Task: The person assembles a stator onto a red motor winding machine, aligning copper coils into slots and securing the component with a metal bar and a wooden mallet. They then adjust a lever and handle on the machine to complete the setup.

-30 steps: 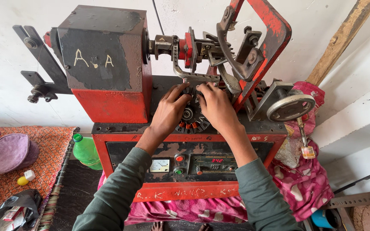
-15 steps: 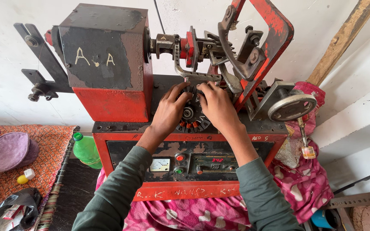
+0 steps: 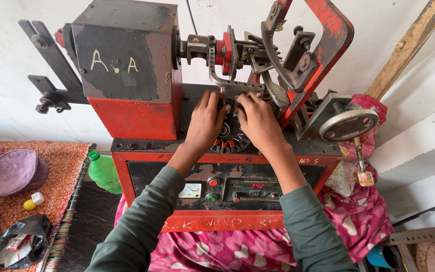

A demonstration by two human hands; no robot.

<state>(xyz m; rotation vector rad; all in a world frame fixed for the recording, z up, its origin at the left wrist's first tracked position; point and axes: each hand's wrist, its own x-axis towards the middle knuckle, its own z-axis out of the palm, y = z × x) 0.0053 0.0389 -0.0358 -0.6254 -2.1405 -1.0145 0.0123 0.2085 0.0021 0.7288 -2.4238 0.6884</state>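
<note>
While both of my hands press on the round black part (image 3: 230,133), my left hand (image 3: 205,121) holds its left side and my right hand (image 3: 258,123) holds its right side. My fingers are curled tight around it, so I see only a bit of it between my hands. It has small orange bits along its bottom edge. It sits on top of the big red machine (image 3: 142,118), right in the middle.

Just above my fingers is a bent grey metal arm (image 3: 217,75). Up and to the right of my right hand is a red frame (image 3: 336,40). Farther right is a round grey wheel (image 3: 348,124). Below my wrists is a panel with a red button (image 3: 213,182), a green button (image 3: 211,197) and a little dial (image 3: 192,190). Under that hangs a pink cloth (image 3: 217,252). Far to the left of my left hand stands a green bottle (image 3: 102,172). Past it a purple cap (image 3: 16,171) lies on an orange mat (image 3: 61,171).
</note>
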